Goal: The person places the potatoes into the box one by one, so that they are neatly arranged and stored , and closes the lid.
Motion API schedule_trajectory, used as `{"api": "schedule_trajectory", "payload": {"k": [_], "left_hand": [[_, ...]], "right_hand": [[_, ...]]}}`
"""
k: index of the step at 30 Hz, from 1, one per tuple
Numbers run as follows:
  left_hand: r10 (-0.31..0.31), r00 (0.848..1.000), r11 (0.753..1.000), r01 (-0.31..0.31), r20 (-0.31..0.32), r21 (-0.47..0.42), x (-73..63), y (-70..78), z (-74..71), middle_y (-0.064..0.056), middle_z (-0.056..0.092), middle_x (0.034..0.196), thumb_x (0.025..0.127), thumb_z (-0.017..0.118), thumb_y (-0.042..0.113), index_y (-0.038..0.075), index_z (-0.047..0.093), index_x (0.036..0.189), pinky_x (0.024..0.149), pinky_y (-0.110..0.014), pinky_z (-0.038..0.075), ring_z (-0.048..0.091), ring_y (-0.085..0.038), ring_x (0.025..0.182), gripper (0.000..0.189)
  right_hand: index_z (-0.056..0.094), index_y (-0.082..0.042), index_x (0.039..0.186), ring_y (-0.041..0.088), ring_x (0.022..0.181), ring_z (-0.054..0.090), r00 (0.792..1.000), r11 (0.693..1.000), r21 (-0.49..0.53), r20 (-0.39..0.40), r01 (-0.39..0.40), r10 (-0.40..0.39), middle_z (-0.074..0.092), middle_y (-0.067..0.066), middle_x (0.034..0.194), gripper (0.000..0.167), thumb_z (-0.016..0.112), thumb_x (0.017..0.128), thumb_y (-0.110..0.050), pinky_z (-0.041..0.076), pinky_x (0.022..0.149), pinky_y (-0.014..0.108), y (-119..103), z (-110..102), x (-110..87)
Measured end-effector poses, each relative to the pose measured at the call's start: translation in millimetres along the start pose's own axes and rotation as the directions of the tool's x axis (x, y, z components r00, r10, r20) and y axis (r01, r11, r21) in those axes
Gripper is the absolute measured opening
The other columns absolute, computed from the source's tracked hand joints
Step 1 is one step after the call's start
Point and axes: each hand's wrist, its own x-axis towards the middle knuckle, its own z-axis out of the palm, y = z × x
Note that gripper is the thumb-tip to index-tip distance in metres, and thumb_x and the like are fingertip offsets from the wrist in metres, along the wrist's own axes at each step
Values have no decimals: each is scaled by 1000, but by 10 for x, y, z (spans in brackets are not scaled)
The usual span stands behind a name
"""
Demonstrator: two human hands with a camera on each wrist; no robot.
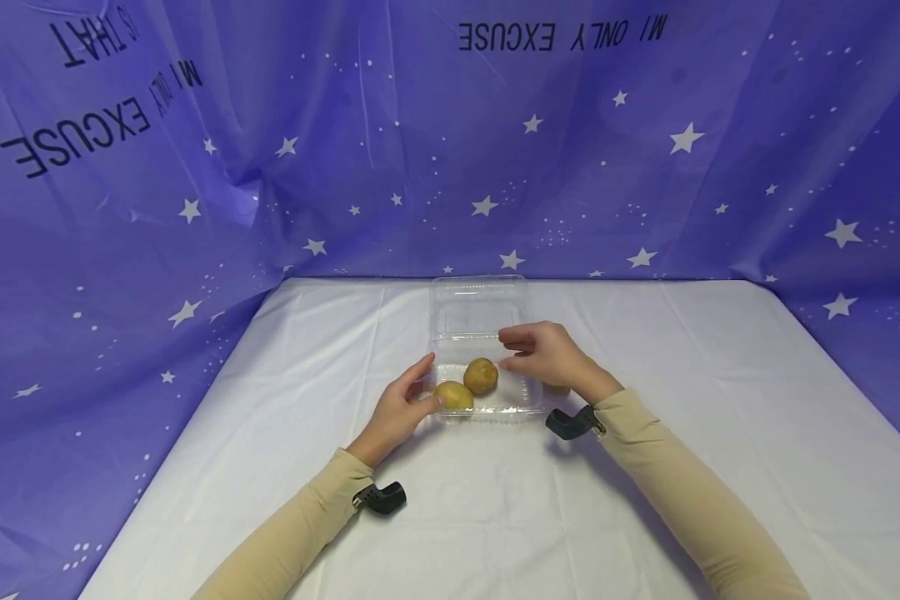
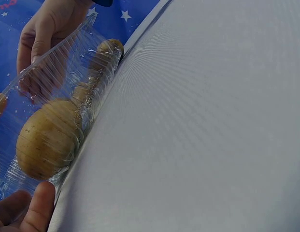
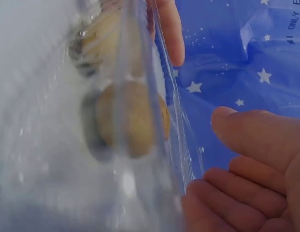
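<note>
A clear plastic clamshell container (image 1: 506, 400) stands on the table with its lid (image 1: 480, 304) folded back. Inside, a yellowish potato (image 1: 455, 396) sits at the front left corner, and a browner, rounder potato (image 1: 482, 377) touches or nearly touches it toward the middle. My left hand (image 1: 401, 408) rests along the container's left side, index finger extended, thumb by the front corner. Over the right part of the container, my right hand (image 1: 551, 354) holds nothing; its fingers are loosely bent in the right wrist view, the thumb (image 3: 251, 135) apart from them.
Another potato (image 1: 557, 389) lies outside the container on its right, mostly hidden beneath my right wrist. A white cloth (image 1: 330, 333) covers the table. Purple star-printed curtain (image 1: 420, 167) hangs behind and at both sides. Each sleeved wrist wears a black camera mount (image 1: 382, 497).
</note>
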Motion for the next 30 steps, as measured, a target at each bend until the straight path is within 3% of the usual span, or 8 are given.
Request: {"api": "schedule_trajectory", "payload": {"k": [8,30], "left_hand": [[-6,1000,1000,6,9,-4,-2,14,-1,-23,36,163,87,67,4,2,38,156,113,-56,43,48,-47,140,75],[-6,1000,1000,6,10,-3,0,2,7,-22,36,163,88,67,4,3,38,156,113,-56,44,48,-47,140,74]], "right_hand": [[64,9,130,42,117,68,998,1000,12,-61,7,-6,67,29,128,47,74,86,-4,58,95,36,95,-177,-81],[62,10,133,45,119,66,987,991,-88,-133,-106,94,65,29,133,50,75,88,-9,59,91,32,452,-758,-522]]}}
